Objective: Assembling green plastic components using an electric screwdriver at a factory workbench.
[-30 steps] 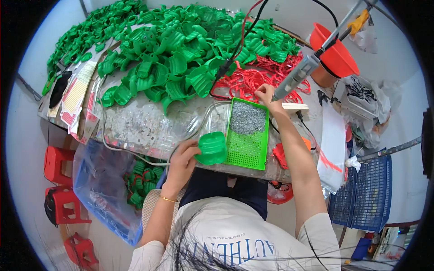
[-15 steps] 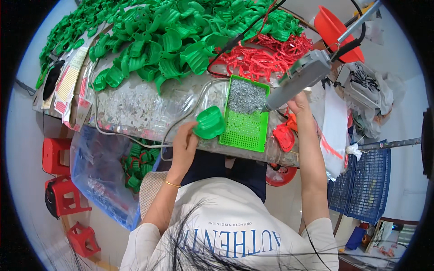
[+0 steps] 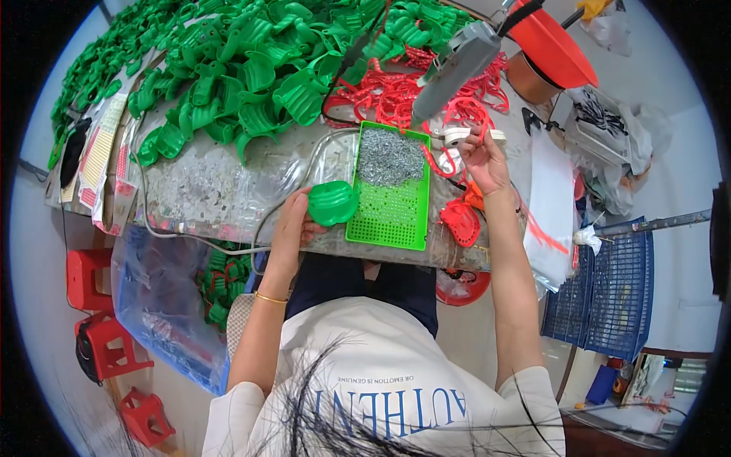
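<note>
My left hand is closed on the edge of a curved, ribbed green plastic piece, held just left of a green perforated tray. Small silver metal pieces, probably screws, fill the far part of that tray. To its right, the raised fingers of my right hand pinch a red plastic strap. A grey electric screwdriver hangs ahead of that hand, apart from it. Near my right forearm lie a red perforated plastic piece and an orange part.
Green plastic pieces pile across the table's far side, beside tangled red straps. A grey cable crosses the tabletop. White sheets lie at the right. A plastic-lined blue bin stands below left; blue baskets stand right.
The screwdriver has moved up and away from the tray. My right hand has risen from beside it and now shows a red strap in its fingers. My left hand still holds the green piece.
</note>
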A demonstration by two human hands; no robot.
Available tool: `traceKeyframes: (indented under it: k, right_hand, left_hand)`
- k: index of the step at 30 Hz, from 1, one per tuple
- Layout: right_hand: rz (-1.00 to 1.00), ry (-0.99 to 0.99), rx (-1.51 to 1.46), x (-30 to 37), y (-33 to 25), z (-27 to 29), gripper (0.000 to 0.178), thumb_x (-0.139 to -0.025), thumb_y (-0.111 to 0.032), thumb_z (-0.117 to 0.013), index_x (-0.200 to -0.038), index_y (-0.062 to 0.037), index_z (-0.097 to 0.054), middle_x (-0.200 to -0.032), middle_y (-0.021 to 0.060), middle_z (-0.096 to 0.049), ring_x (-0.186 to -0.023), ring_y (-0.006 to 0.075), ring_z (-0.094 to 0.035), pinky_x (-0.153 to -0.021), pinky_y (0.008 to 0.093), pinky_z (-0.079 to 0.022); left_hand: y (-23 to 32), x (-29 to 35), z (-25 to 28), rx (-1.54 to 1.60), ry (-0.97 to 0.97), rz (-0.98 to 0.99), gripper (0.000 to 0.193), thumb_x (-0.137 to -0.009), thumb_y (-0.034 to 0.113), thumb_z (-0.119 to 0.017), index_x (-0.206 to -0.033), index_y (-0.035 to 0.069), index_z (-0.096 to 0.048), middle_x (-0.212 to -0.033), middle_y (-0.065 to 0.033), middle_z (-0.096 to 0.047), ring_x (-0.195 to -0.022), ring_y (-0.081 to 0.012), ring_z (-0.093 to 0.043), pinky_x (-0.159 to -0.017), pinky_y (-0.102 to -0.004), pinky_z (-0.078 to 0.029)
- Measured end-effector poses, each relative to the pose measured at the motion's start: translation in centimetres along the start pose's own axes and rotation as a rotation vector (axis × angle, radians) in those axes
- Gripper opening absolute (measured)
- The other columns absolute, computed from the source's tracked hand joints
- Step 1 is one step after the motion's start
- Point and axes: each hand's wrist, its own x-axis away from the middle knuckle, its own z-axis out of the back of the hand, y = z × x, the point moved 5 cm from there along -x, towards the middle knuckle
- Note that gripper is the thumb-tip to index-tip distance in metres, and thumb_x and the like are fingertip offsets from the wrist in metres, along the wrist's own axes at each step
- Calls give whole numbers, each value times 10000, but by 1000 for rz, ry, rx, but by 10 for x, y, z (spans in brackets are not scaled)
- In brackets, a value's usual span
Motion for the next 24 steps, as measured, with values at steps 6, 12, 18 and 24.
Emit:
traceKeyframes:
  k: [6, 12, 18, 24]
  right_hand:
    - [53, -40, 17, 39, 1, -29, 252, -924, -131, -582, -1148, -29, -531, -965, 34, -567, -789, 114, -504, -707, 262, -423]
    - [63, 166, 692, 104, 36, -70, 252, -890, -102, -600, -1130, -53, -540, -1027, 37, -594, -859, 97, -552, -715, 230, -444]
    - [-15, 68, 1022, 144, 110, -146, 264, -835, 19, -615, -1089, -28, -559, -946, 27, -620, -867, 68, -572, -751, 218, -463]
    - [149, -138, 1608, 137, 146, -188, 242, -811, -39, -659, -1043, -21, -592, -897, 61, -613, -781, 138, -611, -674, 269, -487]
  left_hand:
    - [-17, -13, 5, -5, -6, -2, 347, -909, 306, -557, -1200, 119, -539, -939, 14, -576, -783, -68, -543, -643, -223, -412]
    - [-12, 7, 8, 96, 128, -101, 350, -886, 85, -490, -1236, 96, -490, -1073, -55, -534, -906, -110, -541, -781, -289, -473]
    - [11, 45, -19, -65, 155, -392, 544, -868, 8, -425, -1400, 41, -312, -1280, -126, -468, -1111, -178, -501, -972, -290, -389]
    - [-9, 49, -44, 120, -1, -249, 649, -887, 40, -410, -1482, 79, -153, -1336, -151, -438, -1233, -207, -427, -1037, -331, -330]
